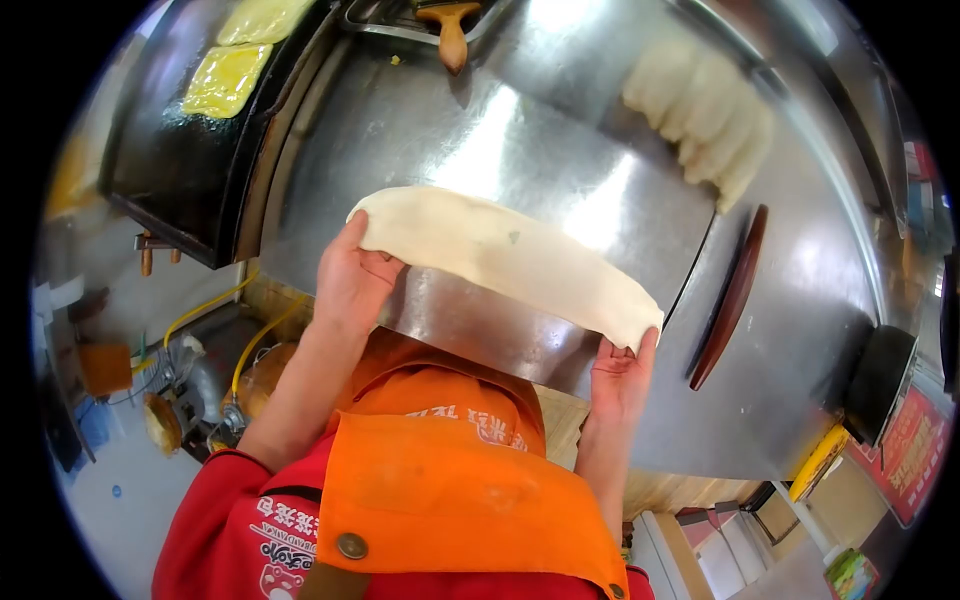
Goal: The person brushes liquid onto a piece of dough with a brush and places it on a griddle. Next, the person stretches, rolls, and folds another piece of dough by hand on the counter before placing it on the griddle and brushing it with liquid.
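Observation:
A long, flat sheet of pale dough point(510, 250) is stretched between my hands above the front part of the steel worktop. My left hand point(352, 275) grips its left end, with the thumb on top and the fingers beneath. The right end is pinched in my right hand point(625, 375), the thumb at its corner. A small greenish spot shows near the middle of the dough. The sheet hangs slightly curved, its near edge over the worktop's front edge.
A black griddle point(165, 160) with yellow dough squares point(228, 80) stands at the left. Several dough pieces point(705, 110) lie at the back right of the steel worktop point(400, 120). A dark red rolling pin point(735, 300) lies at the right; a wooden-handled brush point(453, 45) rests on a tray.

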`<control>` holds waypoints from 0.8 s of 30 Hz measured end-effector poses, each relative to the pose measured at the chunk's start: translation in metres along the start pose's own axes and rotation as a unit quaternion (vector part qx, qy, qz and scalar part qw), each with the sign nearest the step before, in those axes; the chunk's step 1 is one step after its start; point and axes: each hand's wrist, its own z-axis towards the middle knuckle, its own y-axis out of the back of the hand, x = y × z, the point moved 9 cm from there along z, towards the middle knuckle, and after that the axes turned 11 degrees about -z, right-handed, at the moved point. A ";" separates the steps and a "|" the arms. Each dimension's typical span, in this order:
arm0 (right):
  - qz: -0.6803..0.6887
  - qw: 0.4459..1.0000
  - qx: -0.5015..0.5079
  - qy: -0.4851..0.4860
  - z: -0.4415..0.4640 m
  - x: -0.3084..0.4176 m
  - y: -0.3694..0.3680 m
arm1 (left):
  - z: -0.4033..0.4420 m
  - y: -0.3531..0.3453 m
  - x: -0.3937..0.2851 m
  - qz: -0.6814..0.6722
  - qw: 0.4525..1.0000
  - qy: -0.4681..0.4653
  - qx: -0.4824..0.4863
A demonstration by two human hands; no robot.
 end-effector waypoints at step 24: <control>-0.267 0.943 0.155 0.125 -0.049 0.026 -0.081 | 0.008 -0.003 -0.022 -0.038 0.995 0.042 0.077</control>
